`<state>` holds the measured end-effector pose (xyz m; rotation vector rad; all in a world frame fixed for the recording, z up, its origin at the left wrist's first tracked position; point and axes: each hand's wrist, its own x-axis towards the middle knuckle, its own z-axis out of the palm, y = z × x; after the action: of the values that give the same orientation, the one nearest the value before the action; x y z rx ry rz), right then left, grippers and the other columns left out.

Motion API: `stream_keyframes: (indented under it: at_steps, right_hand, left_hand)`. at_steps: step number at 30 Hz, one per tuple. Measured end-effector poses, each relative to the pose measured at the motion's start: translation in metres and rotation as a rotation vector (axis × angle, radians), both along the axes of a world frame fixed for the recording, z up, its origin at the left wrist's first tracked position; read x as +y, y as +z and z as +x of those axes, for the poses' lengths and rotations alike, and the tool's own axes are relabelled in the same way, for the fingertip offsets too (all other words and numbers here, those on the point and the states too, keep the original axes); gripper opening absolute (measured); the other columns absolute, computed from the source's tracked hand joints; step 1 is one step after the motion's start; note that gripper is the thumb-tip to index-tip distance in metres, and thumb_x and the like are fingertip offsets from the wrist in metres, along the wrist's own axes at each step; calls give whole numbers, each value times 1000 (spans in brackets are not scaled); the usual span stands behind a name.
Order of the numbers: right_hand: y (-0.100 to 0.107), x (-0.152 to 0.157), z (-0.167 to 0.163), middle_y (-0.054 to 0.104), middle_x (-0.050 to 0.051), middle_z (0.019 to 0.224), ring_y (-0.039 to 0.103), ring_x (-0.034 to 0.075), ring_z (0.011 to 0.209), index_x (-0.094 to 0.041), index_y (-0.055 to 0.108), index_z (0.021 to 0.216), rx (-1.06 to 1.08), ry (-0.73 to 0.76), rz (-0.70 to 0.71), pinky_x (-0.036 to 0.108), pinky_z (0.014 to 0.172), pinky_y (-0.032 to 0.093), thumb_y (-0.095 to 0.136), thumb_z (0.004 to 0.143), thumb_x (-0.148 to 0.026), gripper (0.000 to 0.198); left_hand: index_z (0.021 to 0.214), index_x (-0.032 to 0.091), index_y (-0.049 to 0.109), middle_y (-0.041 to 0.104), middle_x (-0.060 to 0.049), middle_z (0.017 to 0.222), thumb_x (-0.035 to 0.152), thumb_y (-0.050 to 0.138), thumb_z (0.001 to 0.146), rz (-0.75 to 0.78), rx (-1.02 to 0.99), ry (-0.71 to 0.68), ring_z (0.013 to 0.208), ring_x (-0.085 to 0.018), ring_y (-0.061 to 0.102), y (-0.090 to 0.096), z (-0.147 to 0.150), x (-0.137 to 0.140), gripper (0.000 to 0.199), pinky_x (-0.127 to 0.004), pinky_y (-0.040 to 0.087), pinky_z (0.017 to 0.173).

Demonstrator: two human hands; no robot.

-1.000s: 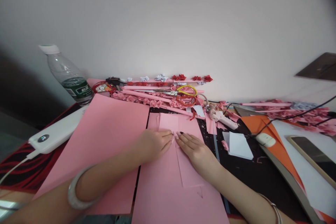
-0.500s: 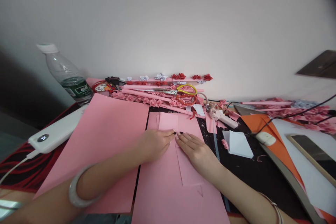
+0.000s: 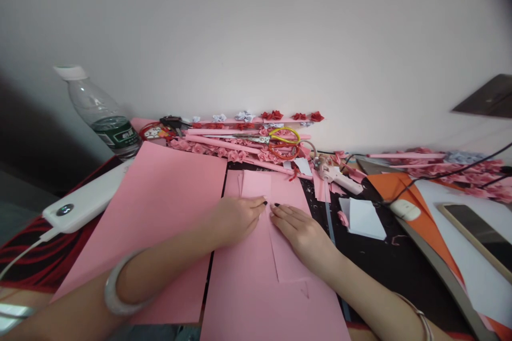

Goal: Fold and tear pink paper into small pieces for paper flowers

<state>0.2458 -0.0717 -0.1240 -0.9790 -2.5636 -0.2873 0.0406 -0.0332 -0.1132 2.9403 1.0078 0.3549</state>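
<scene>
My left hand (image 3: 236, 219) rests sideways on the pink paper, its fingers stretched out and pressing down at the lower end of a small folded pink paper piece (image 3: 256, 183). Facing it, my right hand (image 3: 298, 229) lies flat with fingers extended over a pink paper flap (image 3: 282, 264). A narrow gap separates the dark-nailed fingertips of both hands. Beneath them is a large pink paper sheet (image 3: 244, 298). The undersides of my fingers are hidden, and so is part of the small piece.
Another pink sheet (image 3: 172, 208) lies at left, beside a white power bank (image 3: 88, 197) and a water bottle (image 3: 108, 117). Behind are paper flowers (image 3: 236, 155), scissors (image 3: 264, 139) and a glue gun (image 3: 336, 175). White paper slips (image 3: 366, 219) and a phone (image 3: 480, 234) lie right.
My right hand has shifted slightly right, so the gap between the fingertips is wider. My left hand has barely moved.
</scene>
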Motion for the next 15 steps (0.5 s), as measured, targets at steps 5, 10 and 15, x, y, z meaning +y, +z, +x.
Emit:
stream_keyframes:
  at_steps: [5, 10, 15]
  right_hand:
    - [-2, 0, 1, 62, 14, 109, 57, 22, 103, -7, 61, 102, 6, 3, -18, 37, 92, 46, 36, 88, -9, 29]
    - [-2, -1, 1, 62, 14, 109, 56, 22, 103, -7, 61, 103, 11, 2, -26, 37, 91, 46, 35, 88, -8, 30]
    - [-1, -1, 1, 62, 14, 109, 56, 21, 104, -7, 61, 103, 9, 0, -43, 37, 92, 46, 35, 88, -9, 30]
  left_hand:
    - [115, 18, 55, 52, -1, 125, 20, 37, 85, -4, 18, 2, 92, -17, 62, 1, 1, 0, 35, -29, 50, 78]
    - [115, 18, 55, 53, -1, 124, 20, 37, 85, 0, 18, 3, 91, -17, 63, 1, 1, 0, 35, -29, 51, 78]
    - [113, 18, 56, 51, -4, 126, 21, 38, 84, -8, 0, 17, 91, -18, 63, 2, 0, -1, 35, -30, 50, 82]
